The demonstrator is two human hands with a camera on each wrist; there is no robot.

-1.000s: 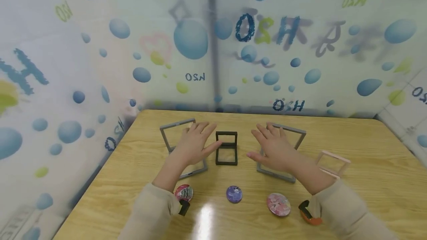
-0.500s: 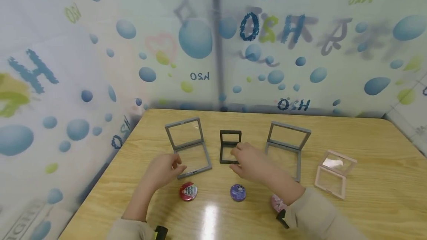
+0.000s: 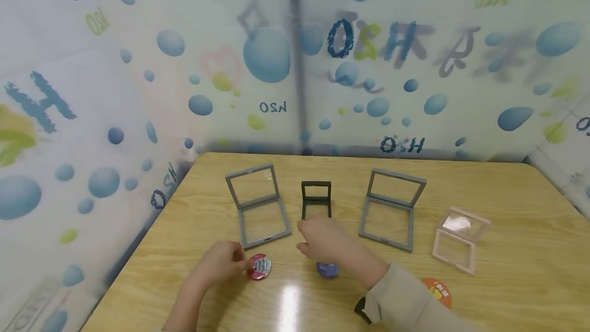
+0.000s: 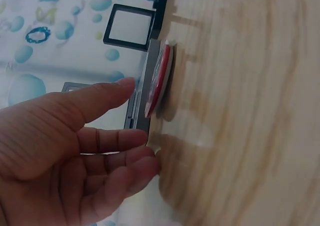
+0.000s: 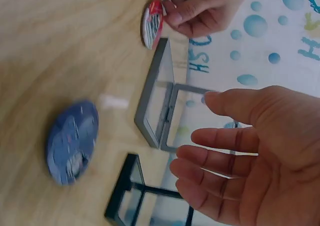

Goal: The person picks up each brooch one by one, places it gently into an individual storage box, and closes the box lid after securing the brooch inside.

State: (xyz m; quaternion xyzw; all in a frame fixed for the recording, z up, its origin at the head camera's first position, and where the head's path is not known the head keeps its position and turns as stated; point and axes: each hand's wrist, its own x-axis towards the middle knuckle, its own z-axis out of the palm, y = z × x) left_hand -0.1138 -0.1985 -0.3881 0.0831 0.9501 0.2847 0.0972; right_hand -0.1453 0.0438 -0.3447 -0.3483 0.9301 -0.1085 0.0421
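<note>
My left hand (image 3: 218, 264) is at the left edge of a red round pin badge (image 3: 260, 266) lying on the table. In the left wrist view its thumb and loosely bent fingers are parted, with the badge (image 4: 160, 80) just beyond the fingertips. My right hand (image 3: 334, 245) hovers with nothing in it, fingers parted and slightly bent in the right wrist view. It partly covers a purple pin badge (image 3: 328, 270) and the front of a small black hinged display frame (image 3: 316, 184). A grey hinged display frame (image 3: 259, 202) stands unfolded behind the red badge.
Another grey display frame (image 3: 392, 202) and a pink one (image 3: 454, 264) stand unfolded to the right. An orange badge (image 3: 439, 291) lies near the right sleeve (image 3: 405, 296). A patterned curtain (image 3: 369, 91) rises behind the wooden table (image 3: 516, 199).
Both hands have come back from over the frames toward the badges. The left hand has reached the red badge; the right has moved left and nearer, and its sleeve now hides the pink badge.
</note>
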